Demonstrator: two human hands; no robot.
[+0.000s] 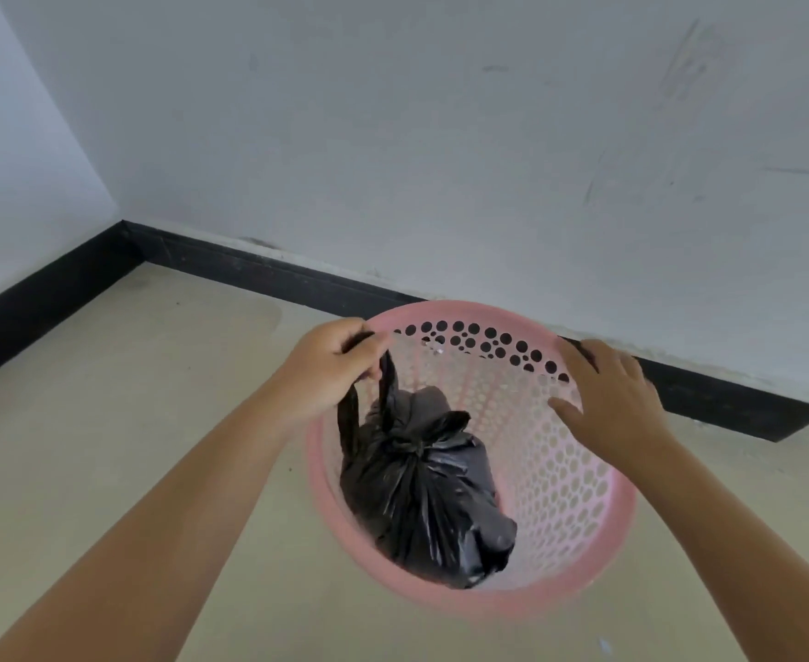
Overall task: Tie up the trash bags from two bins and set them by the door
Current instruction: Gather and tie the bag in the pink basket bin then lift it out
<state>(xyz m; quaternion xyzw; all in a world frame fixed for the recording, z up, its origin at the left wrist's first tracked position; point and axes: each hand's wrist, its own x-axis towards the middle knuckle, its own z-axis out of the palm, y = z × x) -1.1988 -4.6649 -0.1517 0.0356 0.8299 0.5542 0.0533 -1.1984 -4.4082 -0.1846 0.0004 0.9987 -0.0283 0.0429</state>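
A pink perforated plastic bin (579, 475) stands on the floor close to the wall. Inside it sits a black trash bag (421, 494), its neck gathered into a knot. Two long handle strips run up from the bag to my left hand (330, 375), which is closed around them just above the bin's left rim. My right hand (608, 398) rests over the far right rim, thumb inside the bin and fingers outside, holding it.
A white wall with a black baseboard (259, 269) runs behind the bin and meets another wall in a corner at the left. Beige floor (130, 422) stretches to the left and in front of the bin.
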